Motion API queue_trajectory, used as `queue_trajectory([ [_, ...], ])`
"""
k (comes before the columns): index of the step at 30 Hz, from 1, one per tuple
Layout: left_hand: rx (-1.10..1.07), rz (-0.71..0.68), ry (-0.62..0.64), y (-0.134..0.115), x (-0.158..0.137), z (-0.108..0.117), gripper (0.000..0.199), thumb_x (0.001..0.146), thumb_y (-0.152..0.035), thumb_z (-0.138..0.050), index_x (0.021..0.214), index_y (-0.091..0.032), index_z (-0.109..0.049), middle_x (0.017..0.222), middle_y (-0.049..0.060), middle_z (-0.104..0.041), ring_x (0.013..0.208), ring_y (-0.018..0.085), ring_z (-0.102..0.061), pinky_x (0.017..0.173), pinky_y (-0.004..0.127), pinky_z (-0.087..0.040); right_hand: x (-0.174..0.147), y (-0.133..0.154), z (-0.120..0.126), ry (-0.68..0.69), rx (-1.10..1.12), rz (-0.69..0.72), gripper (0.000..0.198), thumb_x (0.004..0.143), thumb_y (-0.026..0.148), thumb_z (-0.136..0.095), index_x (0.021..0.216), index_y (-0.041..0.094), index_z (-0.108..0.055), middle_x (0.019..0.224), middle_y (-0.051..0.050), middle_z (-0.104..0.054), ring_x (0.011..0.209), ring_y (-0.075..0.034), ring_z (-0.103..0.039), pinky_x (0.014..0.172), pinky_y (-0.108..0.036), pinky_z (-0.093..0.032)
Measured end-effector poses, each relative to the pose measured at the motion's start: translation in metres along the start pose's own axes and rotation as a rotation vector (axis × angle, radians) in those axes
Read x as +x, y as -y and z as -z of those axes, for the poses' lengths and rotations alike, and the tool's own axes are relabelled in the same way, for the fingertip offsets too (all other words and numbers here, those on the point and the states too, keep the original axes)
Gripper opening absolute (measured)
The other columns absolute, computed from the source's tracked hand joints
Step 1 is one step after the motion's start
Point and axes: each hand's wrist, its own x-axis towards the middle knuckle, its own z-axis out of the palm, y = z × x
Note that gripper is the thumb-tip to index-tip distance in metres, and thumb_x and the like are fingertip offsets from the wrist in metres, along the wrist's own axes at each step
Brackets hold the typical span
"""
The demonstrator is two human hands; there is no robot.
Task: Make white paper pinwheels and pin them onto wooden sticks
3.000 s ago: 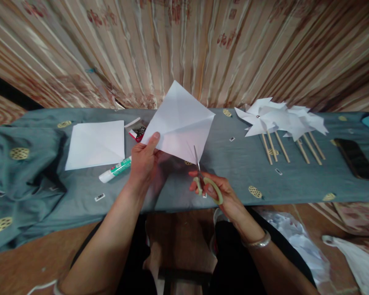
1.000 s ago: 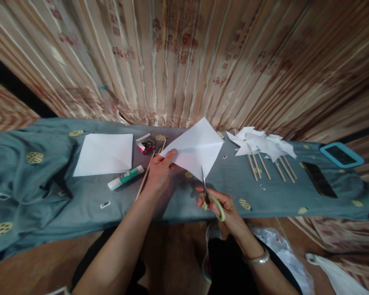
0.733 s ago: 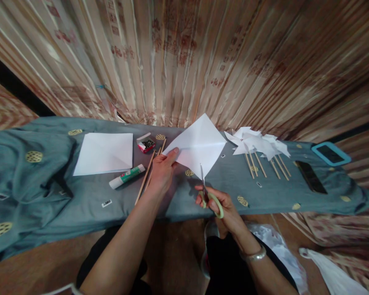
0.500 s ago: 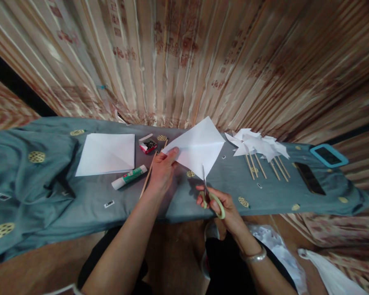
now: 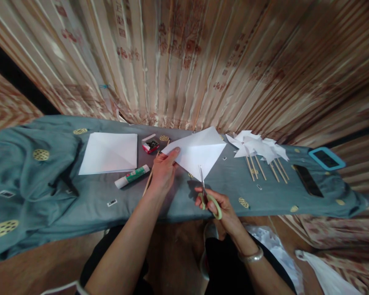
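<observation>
A white square sheet of paper (image 5: 199, 149), creased across the middle, is pinched at its left corner by my left hand (image 5: 164, 170), thumb on top. My right hand (image 5: 217, 203) has its fingers in the pale green handles of a pair of scissors (image 5: 203, 186). The blades reach into the paper at its near corner. Beneath my left hand and wrist lies a thin wooden stick (image 5: 148, 182), partly hidden. Just left of that hand are a glue stick (image 5: 132, 177) and a small red box of dark pins (image 5: 150, 144).
A stack of white paper (image 5: 110, 153) lies on the left of the cloth-covered table (image 5: 178, 211). To the right are several paper pinwheels (image 5: 258, 145) on sticks, a black phone (image 5: 308, 180) and a blue-framed device (image 5: 326, 158). A patterned curtain (image 5: 178, 61) hangs behind.
The paper's far corner has dipped and shifted slightly right. The scissors stay at the near corner, with only a small shift of the blades. The whole view has moved slightly.
</observation>
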Motion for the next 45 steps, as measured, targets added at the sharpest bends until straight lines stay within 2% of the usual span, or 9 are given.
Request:
queue_trajectory([
  [7, 0.010, -0.023, 0.014, 0.000, 0.001, 0.002, 0.034, 0.046, -0.028, -0.091, 0.070, -0.015, -0.070, 0.068, 0.001, -0.073, 0.069, 0.017, -0.070, 0.078, 0.031, -0.055, 0.000, -0.001, -0.001, -0.021, 0.032, 0.012, 0.056, 0.076, 0.060, -0.071, 0.119, 0.023, -0.069, 0.083, -0.004, -0.069, 0.070, -0.013, -0.058, 0.065, -0.026, -0.047],
  [13, 0.017, -0.012, -0.022, 0.002, 0.002, 0.002, 0.028, 0.054, -0.025, -0.088, 0.073, -0.015, -0.070, 0.070, 0.001, -0.073, 0.068, 0.015, -0.069, 0.075, 0.029, -0.054, 0.000, -0.003, -0.002, -0.042, 0.024, 0.022, 0.056, 0.074, 0.059, -0.073, 0.117, 0.023, -0.070, 0.081, -0.004, -0.069, 0.072, -0.015, -0.060, 0.065, -0.027, -0.048],
  [17, 0.007, -0.011, -0.039, 0.003, 0.002, 0.001, 0.025, 0.058, -0.022, -0.086, 0.076, -0.015, -0.070, 0.075, 0.001, -0.074, 0.077, 0.017, -0.071, 0.081, 0.031, -0.054, -0.001, -0.005, -0.002, -0.052, 0.043, 0.015, 0.054, 0.074, 0.057, -0.074, 0.116, 0.024, -0.071, 0.080, -0.004, -0.069, 0.071, -0.015, -0.060, 0.067, -0.029, -0.050],
  [27, -0.001, -0.027, -0.032, 0.003, 0.002, 0.001, 0.027, 0.056, -0.022, -0.086, 0.076, -0.015, -0.071, 0.074, 0.000, -0.074, 0.079, 0.018, -0.071, 0.084, 0.033, -0.055, 0.000, -0.011, -0.004, -0.081, 0.111, 0.015, 0.041, 0.075, 0.043, -0.078, 0.113, 0.027, -0.073, 0.074, 0.000, -0.067, 0.068, -0.011, -0.058, 0.064, -0.025, -0.047],
  [31, 0.000, -0.033, -0.023, 0.003, 0.003, 0.003, 0.027, 0.055, -0.022, -0.088, 0.076, -0.016, -0.071, 0.076, 0.002, -0.075, 0.081, 0.018, -0.071, 0.081, 0.032, -0.056, 0.001, -0.011, -0.004, -0.104, 0.100, 0.004, 0.040, 0.074, 0.042, -0.079, 0.111, 0.028, -0.073, 0.072, 0.001, -0.065, 0.066, -0.011, -0.055, 0.060, -0.024, -0.045],
  [38, -0.006, -0.059, -0.006, 0.004, 0.005, 0.004, 0.027, 0.056, -0.021, -0.087, 0.077, -0.015, -0.072, 0.079, 0.002, -0.075, 0.075, 0.014, -0.070, 0.073, 0.025, -0.055, 0.003, -0.011, -0.005, -0.117, 0.093, -0.028, 0.043, 0.071, 0.043, -0.081, 0.109, 0.025, -0.074, 0.068, 0.001, -0.063, 0.062, -0.010, -0.051, 0.055, -0.023, -0.041],
  [45, 0.001, -0.051, 0.006, 0.003, 0.004, 0.004, 0.025, 0.057, -0.021, -0.086, 0.076, -0.015, -0.071, 0.077, 0.001, -0.075, 0.072, 0.013, -0.070, 0.072, 0.024, -0.055, 0.004, -0.010, -0.009, -0.126, 0.134, -0.034, 0.039, 0.072, 0.044, -0.081, 0.107, 0.028, -0.075, 0.067, 0.002, -0.066, 0.060, -0.009, -0.054, 0.058, -0.023, -0.045],
])
